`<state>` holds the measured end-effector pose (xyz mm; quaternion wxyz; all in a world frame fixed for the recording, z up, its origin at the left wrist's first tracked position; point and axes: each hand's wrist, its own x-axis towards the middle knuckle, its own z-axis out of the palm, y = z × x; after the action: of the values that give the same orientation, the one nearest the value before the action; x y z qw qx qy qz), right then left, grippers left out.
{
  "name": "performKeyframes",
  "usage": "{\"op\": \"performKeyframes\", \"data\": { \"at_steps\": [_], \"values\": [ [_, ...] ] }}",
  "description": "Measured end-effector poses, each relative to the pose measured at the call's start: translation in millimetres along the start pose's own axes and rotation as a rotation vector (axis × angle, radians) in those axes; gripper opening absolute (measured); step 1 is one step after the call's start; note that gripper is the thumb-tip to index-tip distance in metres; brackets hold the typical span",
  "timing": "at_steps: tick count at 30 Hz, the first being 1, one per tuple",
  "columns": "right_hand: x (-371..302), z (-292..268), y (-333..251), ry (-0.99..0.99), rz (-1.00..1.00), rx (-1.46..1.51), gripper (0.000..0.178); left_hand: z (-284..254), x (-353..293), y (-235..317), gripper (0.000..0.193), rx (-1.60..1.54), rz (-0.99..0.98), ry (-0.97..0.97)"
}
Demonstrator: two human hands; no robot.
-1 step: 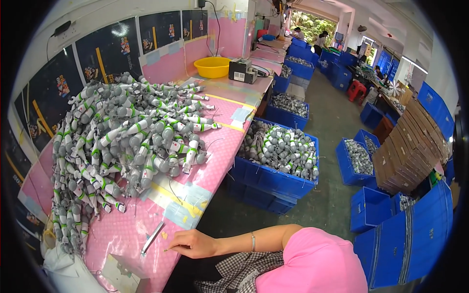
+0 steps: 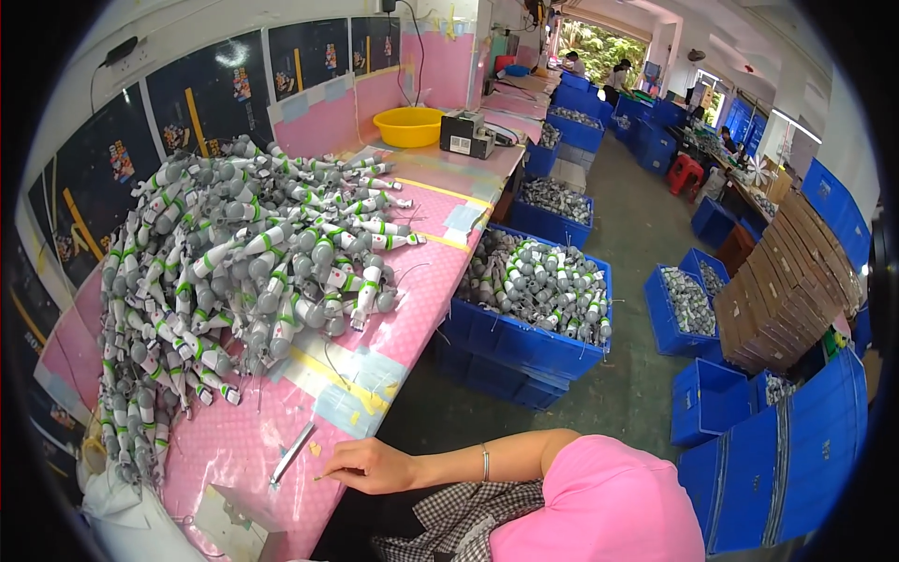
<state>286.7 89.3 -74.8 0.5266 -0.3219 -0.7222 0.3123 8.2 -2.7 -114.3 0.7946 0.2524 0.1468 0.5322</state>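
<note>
My right hand [image 2: 373,465] rests at the near edge of the pink-covered table [image 2: 375,421], its arm coming in from the right in a pink sleeve. The fingers are curled together, and a tiny thin tip pokes out from them, too small to name. Just left of the fingertips lies a slim silver tool [image 2: 293,453], apart from the hand. My left hand is out of view. Beyond, a big heap of grey and white toy figure parts with green bands [image 2: 243,253] covers the table's left side.
A yellow basin [image 2: 408,127] and a small grey box-shaped device [image 2: 465,137] stand farther back. Right of the table, a blue crate [image 2: 524,328] holds more such parts. A pale block-like fixture [image 2: 229,529] sits at the near left. Stacked cardboard [image 2: 787,281] stands far right.
</note>
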Motion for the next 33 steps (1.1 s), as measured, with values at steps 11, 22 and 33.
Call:
{"op": "performKeyframes", "data": {
  "at_steps": [11, 22, 33],
  "values": [
    [7, 4, 3, 0.011, -0.002, -0.254, 0.008, 90, 28, -31, 0.068, -0.331, 0.213, 0.521],
    [7, 34, 3, -0.106, 0.093, -0.138, 0.009, 88, 14, -19, 0.075, -0.283, 0.036, 0.512],
    [8, 32, 2, -0.086, 0.053, -0.127, 0.01, 97, 14, -26, 0.035, -0.088, 0.082, 0.753]
  ]
}}
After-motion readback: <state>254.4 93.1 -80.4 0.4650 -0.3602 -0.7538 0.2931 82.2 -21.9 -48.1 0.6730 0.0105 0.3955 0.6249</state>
